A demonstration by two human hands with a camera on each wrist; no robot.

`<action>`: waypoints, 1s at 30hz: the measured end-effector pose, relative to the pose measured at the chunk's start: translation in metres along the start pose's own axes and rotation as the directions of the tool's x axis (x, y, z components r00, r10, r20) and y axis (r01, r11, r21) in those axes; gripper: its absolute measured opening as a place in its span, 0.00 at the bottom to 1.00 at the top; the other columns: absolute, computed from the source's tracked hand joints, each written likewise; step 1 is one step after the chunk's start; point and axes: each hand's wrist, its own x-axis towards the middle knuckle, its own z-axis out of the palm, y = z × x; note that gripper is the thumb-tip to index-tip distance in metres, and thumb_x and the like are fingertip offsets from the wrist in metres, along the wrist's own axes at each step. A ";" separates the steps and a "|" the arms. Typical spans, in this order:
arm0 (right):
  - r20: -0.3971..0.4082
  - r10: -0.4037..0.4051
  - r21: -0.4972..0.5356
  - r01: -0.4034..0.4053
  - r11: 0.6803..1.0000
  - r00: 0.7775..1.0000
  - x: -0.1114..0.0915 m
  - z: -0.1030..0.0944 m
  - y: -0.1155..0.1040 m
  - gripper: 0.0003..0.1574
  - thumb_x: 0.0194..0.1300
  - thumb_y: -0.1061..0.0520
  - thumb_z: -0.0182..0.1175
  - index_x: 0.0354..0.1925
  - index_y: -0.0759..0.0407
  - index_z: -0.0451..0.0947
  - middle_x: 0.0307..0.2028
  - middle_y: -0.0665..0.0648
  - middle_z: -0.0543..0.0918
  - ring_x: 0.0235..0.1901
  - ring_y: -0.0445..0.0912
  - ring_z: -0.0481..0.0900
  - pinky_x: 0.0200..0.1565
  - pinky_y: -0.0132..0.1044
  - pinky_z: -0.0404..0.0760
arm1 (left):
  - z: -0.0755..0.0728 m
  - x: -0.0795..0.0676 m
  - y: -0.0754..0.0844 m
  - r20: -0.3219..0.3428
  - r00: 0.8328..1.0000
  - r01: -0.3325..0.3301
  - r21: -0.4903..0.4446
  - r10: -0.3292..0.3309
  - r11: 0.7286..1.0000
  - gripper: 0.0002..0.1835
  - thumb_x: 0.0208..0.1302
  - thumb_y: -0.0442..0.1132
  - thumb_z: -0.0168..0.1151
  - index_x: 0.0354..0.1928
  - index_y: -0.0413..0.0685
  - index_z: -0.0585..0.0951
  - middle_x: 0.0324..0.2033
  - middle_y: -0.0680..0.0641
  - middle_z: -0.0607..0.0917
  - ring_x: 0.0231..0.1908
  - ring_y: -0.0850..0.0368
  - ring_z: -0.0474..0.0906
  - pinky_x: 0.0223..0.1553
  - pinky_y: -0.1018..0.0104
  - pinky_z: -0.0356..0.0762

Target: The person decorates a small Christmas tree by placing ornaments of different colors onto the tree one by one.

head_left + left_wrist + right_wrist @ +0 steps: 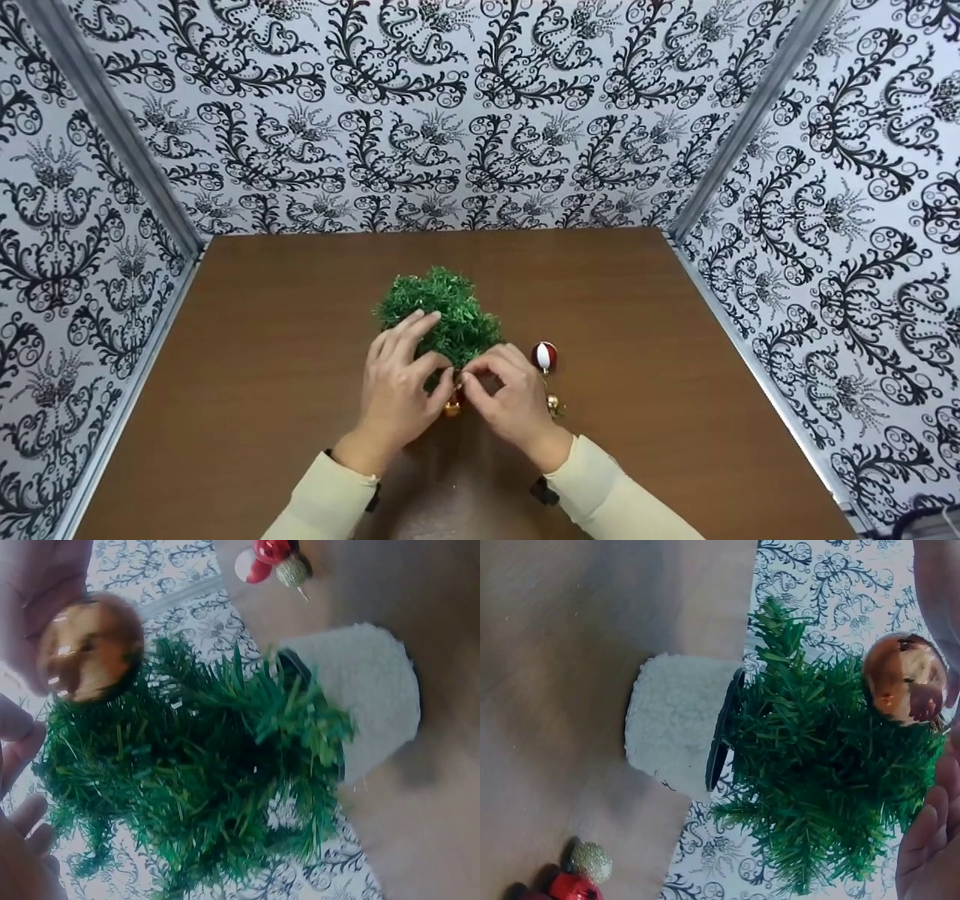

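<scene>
Nearest: pale cream sleeves (330,495) w/ dark straps (543,491) at the wrists. L hand (397,386) & R hand (517,394) meet mid-worktop (277,375), each w/ thumb & forefinger nearly closed in a pinch at the top of a gold ball (91,647); the bit pinched is too small to make out. L hand's other fingers spread loosely over the greenery.

Ball: in front of a small fake tree (442,307), mostly hidden in head view; both wrist views show it whole, round, smooth, mirror-shiny, coppery. Tree: bushy, thin plasticky green needles.

Only wrist cams show its pot (679,720): white, rough & nubbly, round, tapered, dark rim, standing on the worktop.

R of the tree, head view has a red-and-white striped ball (545,356) & a small gold bauble (553,405); L wrist cam adds a glossy red ball (274,549) btwn them & shows the bauble's grainy glitter.

Worktop: brown, smooth. Farthest: white walls (405,112) w/ black scrolls, grey corner posts (720,142).
</scene>
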 end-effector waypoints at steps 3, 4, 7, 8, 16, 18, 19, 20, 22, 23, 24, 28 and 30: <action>-0.028 0.013 -0.057 -0.015 0.998 1.000 0.004 0.000 0.003 0.03 0.59 0.58 0.68 0.31 0.50 0.82 0.31 0.42 0.78 0.33 0.39 0.72 0.33 0.31 0.74 | 0.001 0.003 0.000 -0.015 0.999 -0.039 0.049 0.040 0.998 0.05 0.51 0.39 0.71 0.24 0.49 0.84 0.61 0.43 0.78 0.65 0.45 0.70 0.60 0.45 0.65; -0.032 0.015 -0.081 -0.018 0.997 0.999 0.006 0.001 0.004 0.03 0.59 0.58 0.68 0.31 0.50 0.82 0.32 0.43 0.78 0.33 0.40 0.72 0.34 0.32 0.74 | 0.001 0.004 0.000 -0.023 0.998 -0.050 0.067 0.052 0.996 0.05 0.52 0.39 0.71 0.23 0.48 0.84 0.61 0.43 0.79 0.65 0.45 0.70 0.60 0.45 0.65; -0.036 0.007 -0.140 -0.012 0.990 0.999 0.011 0.001 0.005 0.03 0.58 0.57 0.69 0.31 0.50 0.83 0.36 0.46 0.79 0.38 0.43 0.74 0.41 0.37 0.77 | 0.002 0.006 0.001 -0.043 0.996 -0.074 0.130 0.080 0.989 0.07 0.53 0.38 0.68 0.21 0.46 0.82 0.59 0.42 0.80 0.63 0.45 0.72 0.59 0.45 0.66; -0.032 0.004 -0.149 -0.009 0.989 0.999 0.012 0.000 0.005 0.03 0.58 0.57 0.69 0.31 0.50 0.83 0.37 0.47 0.79 0.40 0.43 0.74 0.42 0.38 0.77 | 0.003 0.006 0.002 -0.043 0.995 -0.080 0.150 0.087 0.985 0.07 0.53 0.38 0.68 0.21 0.45 0.81 0.59 0.42 0.80 0.62 0.44 0.73 0.59 0.45 0.67; 0.077 0.003 -0.143 0.008 0.990 0.997 0.017 -0.002 0.002 0.03 0.63 0.55 0.64 0.33 0.53 0.83 0.38 0.48 0.81 0.44 0.43 0.78 0.46 0.41 0.80 | 0.001 0.005 0.003 0.046 0.992 -0.124 0.187 0.117 0.975 0.07 0.52 0.39 0.67 0.23 0.44 0.79 0.62 0.40 0.77 0.64 0.43 0.70 0.61 0.43 0.64; 0.080 0.033 -0.135 -0.022 0.991 0.996 0.016 -0.002 0.002 0.04 0.64 0.55 0.63 0.33 0.52 0.83 0.36 0.46 0.81 0.42 0.42 0.78 0.43 0.40 0.80 | 0.001 0.005 0.003 0.039 0.993 -0.118 0.173 0.113 0.978 0.07 0.54 0.39 0.65 0.23 0.44 0.79 0.62 0.40 0.77 0.64 0.43 0.71 0.61 0.43 0.64; 0.079 0.053 -0.127 -0.042 0.991 0.995 0.015 -0.002 0.002 0.04 0.64 0.55 0.63 0.33 0.52 0.83 0.36 0.46 0.81 0.41 0.42 0.79 0.42 0.40 0.80 | 0.001 0.006 0.002 0.032 0.994 -0.113 0.168 0.109 0.979 0.07 0.55 0.39 0.64 0.24 0.44 0.79 0.61 0.40 0.78 0.63 0.43 0.71 0.61 0.44 0.64; 0.080 0.075 -0.121 -0.065 0.991 0.994 0.015 -0.001 0.002 0.03 0.63 0.55 0.63 0.33 0.52 0.82 0.35 0.45 0.81 0.40 0.41 0.79 0.41 0.39 0.80 | 0.002 0.007 0.002 0.018 0.994 -0.106 0.165 0.104 0.981 0.07 0.55 0.39 0.63 0.23 0.44 0.79 0.60 0.40 0.79 0.62 0.43 0.72 0.61 0.44 0.65; 0.082 0.129 -0.107 -0.120 0.987 0.988 0.015 0.000 0.001 0.01 0.63 0.56 0.65 0.32 0.50 0.82 0.34 0.43 0.81 0.38 0.40 0.79 0.40 0.38 0.79 | 0.003 0.007 0.002 -0.011 0.996 -0.085 0.166 0.088 0.982 0.07 0.56 0.38 0.62 0.23 0.45 0.79 0.58 0.41 0.80 0.60 0.43 0.74 0.60 0.44 0.66; 0.084 0.153 -0.100 -0.145 0.984 0.985 0.015 0.000 0.000 0.02 0.62 0.57 0.65 0.32 0.50 0.82 0.33 0.42 0.80 0.38 0.39 0.79 0.39 0.38 0.79 | 0.004 0.007 0.002 -0.027 0.997 -0.073 0.167 0.079 0.983 0.07 0.57 0.38 0.62 0.23 0.45 0.79 0.56 0.41 0.81 0.58 0.43 0.76 0.60 0.44 0.66; 0.086 0.174 -0.094 -0.166 0.982 0.981 0.016 0.000 0.000 0.03 0.61 0.58 0.66 0.32 0.49 0.82 0.33 0.41 0.80 0.37 0.40 0.79 0.39 0.38 0.79 | 0.005 0.007 0.002 -0.040 0.997 -0.062 0.169 0.070 0.984 0.07 0.56 0.37 0.62 0.22 0.45 0.79 0.54 0.42 0.82 0.56 0.43 0.77 0.59 0.45 0.67; 0.073 0.223 -0.089 -0.217 0.972 0.972 0.018 0.001 -0.002 0.06 0.58 0.58 0.69 0.29 0.48 0.82 0.31 0.40 0.80 0.33 0.41 0.80 0.36 0.37 0.78 | 0.007 0.007 0.004 -0.069 0.997 -0.028 0.178 0.041 0.984 0.07 0.56 0.37 0.62 0.21 0.46 0.79 0.49 0.43 0.84 0.48 0.44 0.80 0.56 0.45 0.70; 0.063 0.236 -0.094 -0.230 0.969 0.970 0.018 0.001 -0.003 0.06 0.57 0.58 0.69 0.29 0.47 0.81 0.30 0.40 0.80 0.32 0.40 0.80 0.35 0.36 0.78 | 0.008 0.006 0.005 -0.076 0.997 -0.017 0.183 0.031 0.983 0.07 0.56 0.37 0.62 0.22 0.46 0.80 0.48 0.44 0.85 0.45 0.44 0.81 0.55 0.45 0.71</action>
